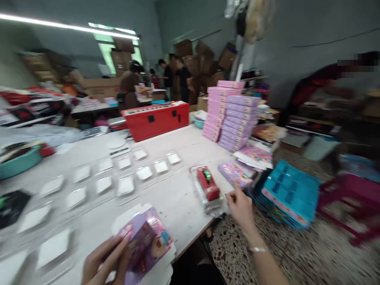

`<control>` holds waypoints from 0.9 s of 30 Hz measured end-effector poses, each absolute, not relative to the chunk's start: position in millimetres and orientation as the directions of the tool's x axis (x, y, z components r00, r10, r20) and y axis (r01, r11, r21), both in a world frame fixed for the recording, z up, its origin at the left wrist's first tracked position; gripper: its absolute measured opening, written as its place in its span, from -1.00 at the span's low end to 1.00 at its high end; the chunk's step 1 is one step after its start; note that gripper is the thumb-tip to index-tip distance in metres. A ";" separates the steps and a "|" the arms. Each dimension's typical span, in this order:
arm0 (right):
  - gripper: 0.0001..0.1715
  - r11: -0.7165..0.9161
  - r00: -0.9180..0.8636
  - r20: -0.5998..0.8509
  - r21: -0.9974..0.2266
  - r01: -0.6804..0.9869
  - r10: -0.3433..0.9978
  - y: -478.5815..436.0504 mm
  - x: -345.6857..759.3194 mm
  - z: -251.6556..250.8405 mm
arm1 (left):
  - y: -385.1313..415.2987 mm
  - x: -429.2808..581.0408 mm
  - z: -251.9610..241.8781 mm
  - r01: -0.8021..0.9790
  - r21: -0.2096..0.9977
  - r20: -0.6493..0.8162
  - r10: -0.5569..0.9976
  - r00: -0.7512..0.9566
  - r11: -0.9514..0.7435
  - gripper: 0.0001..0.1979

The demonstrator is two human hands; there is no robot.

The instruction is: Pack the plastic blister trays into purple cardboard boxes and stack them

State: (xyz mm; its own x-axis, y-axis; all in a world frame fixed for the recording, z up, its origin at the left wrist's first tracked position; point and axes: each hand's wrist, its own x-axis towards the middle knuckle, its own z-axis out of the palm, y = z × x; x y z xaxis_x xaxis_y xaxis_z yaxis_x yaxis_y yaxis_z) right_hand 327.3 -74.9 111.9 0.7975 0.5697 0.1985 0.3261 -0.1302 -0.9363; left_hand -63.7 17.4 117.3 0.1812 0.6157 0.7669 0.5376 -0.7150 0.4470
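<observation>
My left hand grips a pink and purple printed carton at the near edge of the white table. My right hand reaches out to the table's right edge, fingers partly curled with the forefinger raised, holding nothing I can make out. It is beside a clear plastic tray with a red toy and just short of a flat pink box. Motion blur smears the whole view.
Rows of clear blister trays with white inserts cover the table's left half. A red case and stacked pink and purple boxes stand at the back. Blue compartment trays lie to the right. People work far behind.
</observation>
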 end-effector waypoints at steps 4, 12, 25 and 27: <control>-0.03 0.207 0.617 0.163 -0.978 0.000 0.770 -55.3 256.8 134.5 | 10.7 -49.4 131.5 0.585 0.337 0.809 0.544 0.221 -0.738 -0.53; -0.01 0.147 0.174 0.087 -0.917 -0.371 0.981 -10.2 99.7 169.9 | 7.2 -44.2 139.4 0.609 0.412 0.732 0.644 0.221 -0.678 -0.29; 0.28 0.118 0.477 0.051 -0.987 -0.112 0.878 7.0 117.1 81.0 | -14.0 -45.9 126.2 0.123 0.931 0.364 0.896 -0.257 -0.343 -0.31; 0.29 0.178 0.361 0.141 -0.981 -0.072 0.922 10.8 138.2 99.8 | -21.8 -45.2 121.1 0.092 0.958 0.285 0.919 -0.273 -0.270 -0.15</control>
